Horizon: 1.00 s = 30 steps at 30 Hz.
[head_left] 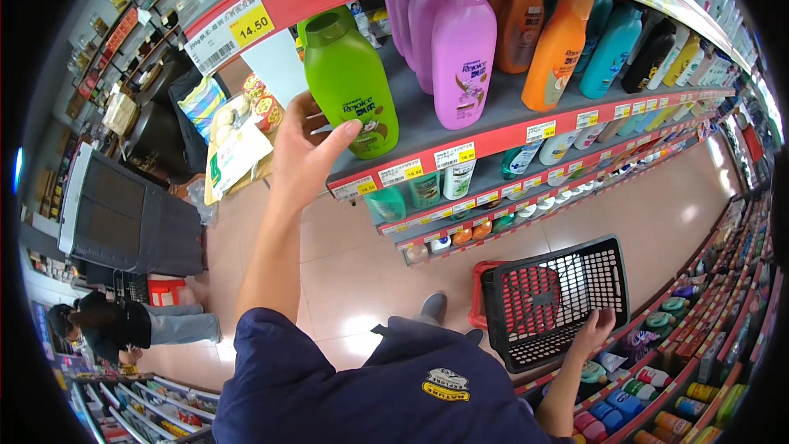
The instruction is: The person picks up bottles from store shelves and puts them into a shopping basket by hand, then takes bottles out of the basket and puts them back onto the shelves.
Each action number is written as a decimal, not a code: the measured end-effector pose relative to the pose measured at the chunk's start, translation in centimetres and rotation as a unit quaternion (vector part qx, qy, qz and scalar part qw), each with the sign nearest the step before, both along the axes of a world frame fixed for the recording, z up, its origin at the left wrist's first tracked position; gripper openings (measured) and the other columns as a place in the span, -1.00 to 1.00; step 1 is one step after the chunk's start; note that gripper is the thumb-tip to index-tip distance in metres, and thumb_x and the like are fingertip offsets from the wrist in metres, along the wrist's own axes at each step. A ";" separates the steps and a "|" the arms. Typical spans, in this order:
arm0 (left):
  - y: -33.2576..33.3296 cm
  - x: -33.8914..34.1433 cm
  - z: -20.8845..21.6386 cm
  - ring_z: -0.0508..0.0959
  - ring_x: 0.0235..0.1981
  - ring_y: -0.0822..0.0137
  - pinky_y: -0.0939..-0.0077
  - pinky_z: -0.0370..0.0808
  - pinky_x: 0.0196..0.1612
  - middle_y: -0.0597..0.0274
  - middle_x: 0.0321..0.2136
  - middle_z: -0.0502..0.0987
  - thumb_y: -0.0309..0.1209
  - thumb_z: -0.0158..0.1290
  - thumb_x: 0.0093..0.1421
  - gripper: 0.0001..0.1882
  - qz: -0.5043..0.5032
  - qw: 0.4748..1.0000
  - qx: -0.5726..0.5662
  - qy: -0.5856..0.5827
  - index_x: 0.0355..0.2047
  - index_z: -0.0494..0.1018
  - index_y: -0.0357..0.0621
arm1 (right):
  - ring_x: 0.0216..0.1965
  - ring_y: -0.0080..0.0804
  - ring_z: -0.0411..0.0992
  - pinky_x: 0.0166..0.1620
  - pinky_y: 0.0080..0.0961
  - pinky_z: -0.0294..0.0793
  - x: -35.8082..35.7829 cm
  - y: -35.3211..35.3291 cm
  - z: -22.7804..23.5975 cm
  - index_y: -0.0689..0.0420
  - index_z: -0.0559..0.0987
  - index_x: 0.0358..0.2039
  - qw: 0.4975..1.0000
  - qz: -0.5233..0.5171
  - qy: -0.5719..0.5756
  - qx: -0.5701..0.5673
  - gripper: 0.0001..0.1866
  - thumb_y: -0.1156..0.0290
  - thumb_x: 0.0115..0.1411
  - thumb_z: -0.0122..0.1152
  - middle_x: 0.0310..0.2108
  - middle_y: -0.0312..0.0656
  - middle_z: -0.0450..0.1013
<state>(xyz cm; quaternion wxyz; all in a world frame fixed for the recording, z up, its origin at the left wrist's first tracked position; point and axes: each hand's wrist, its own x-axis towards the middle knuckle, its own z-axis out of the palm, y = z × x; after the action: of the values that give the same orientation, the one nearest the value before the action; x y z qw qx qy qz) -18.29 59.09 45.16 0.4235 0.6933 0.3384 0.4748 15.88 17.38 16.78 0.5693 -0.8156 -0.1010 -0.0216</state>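
Note:
My left hand [306,148] reaches up to the top shelf and wraps around the lower part of a tall green bottle [349,74], thumb across its front and fingers at its left side. The bottle stands at the shelf's front edge beside a pink bottle [463,53] and an orange bottle [557,49]. Low at the right, my right hand [593,333] grips the rim of a black plastic shopping basket [604,256], which sits inside a red basket [479,296] on the floor.
Red-edged shelves [509,136] of bottles with price tags run to the right. A second shelf row of bottles [682,362] lines the lower right. A grey box-shaped unit [123,214] stands at the left, and another person [123,325] crouches beyond it. A tan tiled floor [657,214] lies between.

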 end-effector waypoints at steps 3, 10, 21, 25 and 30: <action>0.1 1.2 0.0 0.55 -0.10 0.29 0.43 0.51 -0.06 0.03 -0.11 0.54 -0.45 0.26 0.08 -0.43 -0.048 0.998 -0.021 0.027 0.04 0.29 -0.39 | -0.04 -0.44 0.38 0.02 -0.52 0.38 -2.7 7.9 8.2 0.28 0.36 0.08 0.984 0.146 -0.017 0.099 -0.64 0.58 0.26 0.04 -0.04 -0.12 0.38; -0.3 1.2 -1.8 0.61 -0.26 0.34 0.48 0.53 -0.16 0.06 -0.27 0.61 -0.45 0.28 0.06 -0.60 -0.005 1.000 0.003 0.016 -0.14 0.43 -0.39 | -0.21 -0.42 0.48 -0.19 -0.53 0.49 -11.1 19.3 21.3 0.21 0.45 0.00 0.875 0.442 -0.151 0.125 -0.60 0.62 0.11 0.22 -0.06 -0.10 0.40; -8.1 1.1 -1.1 0.48 0.00 0.08 0.23 0.41 0.05 -0.16 -0.02 0.46 -0.22 0.31 0.03 -0.41 -0.275 0.958 0.059 0.057 -0.03 0.44 -0.37 | 0.02 -0.10 0.41 0.00 -0.32 0.48 -14.0 18.7 25.9 0.17 0.37 0.14 0.840 0.470 -0.206 0.176 -0.24 0.40 -0.10 0.50 0.07 -0.03 0.37; -12.2 6.6 -8.3 0.54 -0.08 0.23 0.37 0.44 0.00 0.09 -0.09 0.54 -0.33 0.33 0.01 -0.51 -0.404 0.896 -0.019 0.184 -0.07 0.48 -0.29 | 0.04 -0.05 0.40 0.07 -0.26 0.42 -13.5 14.4 23.0 0.12 0.31 0.21 0.886 0.437 -0.135 0.081 -0.10 0.28 -0.16 0.54 0.05 -0.02 0.39; -18.4 11.7 -18.2 0.55 -0.06 0.13 0.32 0.46 0.01 0.05 -0.11 0.54 -0.51 0.28 0.02 -0.45 -0.523 0.835 -0.096 0.137 0.04 0.38 -0.23 | -0.05 -0.16 0.48 0.02 -0.35 0.45 -11.8 6.8 16.4 0.16 0.43 0.02 0.929 0.355 -0.003 -0.103 -0.37 0.39 -0.08 0.46 -0.08 -0.08 0.48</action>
<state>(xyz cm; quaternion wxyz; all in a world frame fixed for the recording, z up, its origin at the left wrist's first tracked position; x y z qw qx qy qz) -6.64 40.66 26.94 0.6226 0.7808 0.0233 0.0476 4.12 24.22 33.20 0.4521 -0.7806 -0.3875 0.1900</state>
